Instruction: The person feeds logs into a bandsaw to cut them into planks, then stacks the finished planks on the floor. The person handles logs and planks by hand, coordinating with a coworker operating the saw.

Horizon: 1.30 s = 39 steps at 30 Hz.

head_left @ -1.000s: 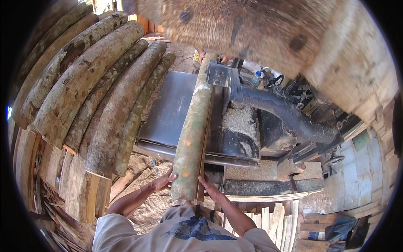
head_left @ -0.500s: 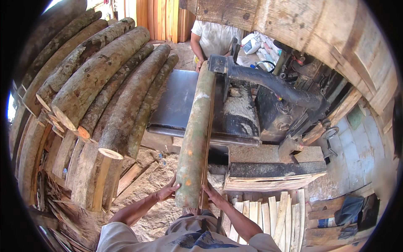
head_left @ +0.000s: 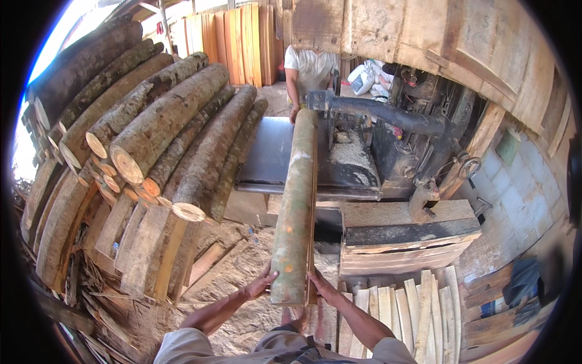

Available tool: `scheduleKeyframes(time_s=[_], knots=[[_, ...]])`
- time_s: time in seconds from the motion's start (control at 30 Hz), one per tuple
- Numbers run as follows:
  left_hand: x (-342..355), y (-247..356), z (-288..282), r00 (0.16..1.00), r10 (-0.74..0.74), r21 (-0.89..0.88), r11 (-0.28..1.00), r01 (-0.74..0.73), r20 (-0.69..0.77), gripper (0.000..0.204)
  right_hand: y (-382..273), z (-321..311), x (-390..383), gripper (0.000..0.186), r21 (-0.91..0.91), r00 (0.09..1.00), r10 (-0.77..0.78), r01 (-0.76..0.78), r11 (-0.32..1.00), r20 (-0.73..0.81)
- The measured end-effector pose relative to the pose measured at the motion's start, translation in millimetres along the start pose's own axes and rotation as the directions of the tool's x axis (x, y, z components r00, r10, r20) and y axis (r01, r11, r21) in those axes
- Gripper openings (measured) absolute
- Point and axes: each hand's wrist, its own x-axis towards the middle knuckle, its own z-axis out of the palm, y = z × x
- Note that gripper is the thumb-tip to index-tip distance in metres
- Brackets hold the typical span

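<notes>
A long, bark-covered log (head_left: 293, 212) lies lengthwise across the machine's metal table (head_left: 267, 148), its near end sticking out toward me. My left hand (head_left: 262, 284) presses round the left side of the near end. On the opposite side my right hand (head_left: 322, 286) grips the log's right edge, where a thin brown sawn strip (head_left: 313, 249) runs along it. Its fingertips are partly hidden. Beside the far end stands a black guard (head_left: 318, 100) on a thick curved arm (head_left: 388, 113). A co-worker's hand (head_left: 295, 113) is at the log's far left end.
Stacked logs (head_left: 173, 115) rise at left. Below the table's right side sits a sawdust-covered wooden box (head_left: 406, 242), with pale sawn strips (head_left: 418, 309) in front. A wooden panel (head_left: 412, 36) hangs overhead at right. Sawdust and scraps cover the floor (head_left: 224, 270).
My view has tilted upward and shifted left, so the scene sits lower and further right. Both hands keep their hold near the log's end. The co-worker's hand now shows at the far end.
</notes>
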Motion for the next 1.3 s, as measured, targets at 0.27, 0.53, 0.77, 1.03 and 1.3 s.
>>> scheduleKeyframes(time_s=[0.27, 0.53, 0.77, 1.03, 1.3], knots=[[-55, -31, 29, 0.999, -0.019, 0.027, 0.999, 0.018, 0.034, 0.082, 12, 40, -66, 0.098, -0.054, 0.999, -0.028, 0.028, 0.998, -0.016], [-107, -81, 54, 1.0, 0.019, 0.02, 1.0, -0.019, 0.001, 0.085, 45, 76, -126, 0.094, -0.019, 0.994, -0.102, 0.101, 0.995, -0.04], [-156, -136, 98, 0.944, -0.313, -0.36, 0.897, 0.256, -0.109, 0.089, 175, 53, -167, 0.08, 0.231, 0.968, -0.093, 0.148, 0.962, -0.233], [-104, -126, 119, 0.943, -0.334, -0.723, 0.648, 0.24, 0.013, 0.087, 203, -24, -273, 0.072, -0.214, 0.678, -0.032, -0.187, 0.959, -0.734], [31, 14, 59, 0.992, -0.037, -0.641, 0.766, -0.048, -0.119, 0.078, 255, -60, -243, 0.094, 0.14, 0.158, 0.482, -0.839, 0.526, -0.862]])
